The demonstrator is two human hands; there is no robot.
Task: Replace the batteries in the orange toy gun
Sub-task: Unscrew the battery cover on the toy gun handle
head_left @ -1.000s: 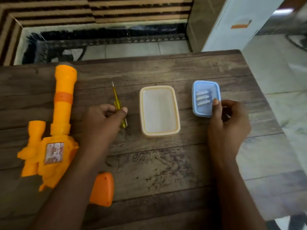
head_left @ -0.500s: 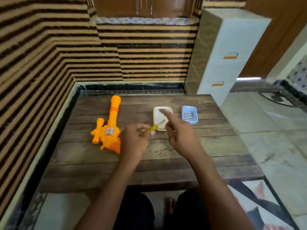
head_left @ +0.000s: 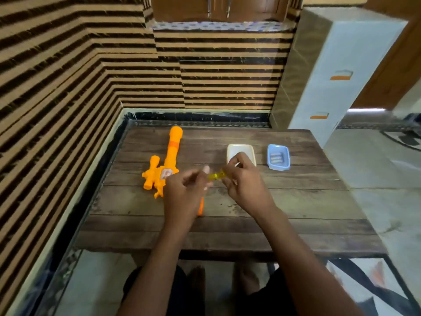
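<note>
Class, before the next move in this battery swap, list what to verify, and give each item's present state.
1. Tool gripped: ok, the right hand pinches the slim yellow screwdriver.
2. Hold of the left hand on it: cannot tell, blurred.
3. Toy within reach: ok, the orange plastic toy gun lies on the wooden table.
4. Battery cover exposed: cannot tell, the left hand hides part of the gun.
5. Cells ready: ok, batteries lie in the blue rectangular plastic tray.
6. Place for removed parts: ok, the white rectangular tray shows nothing inside.
</note>
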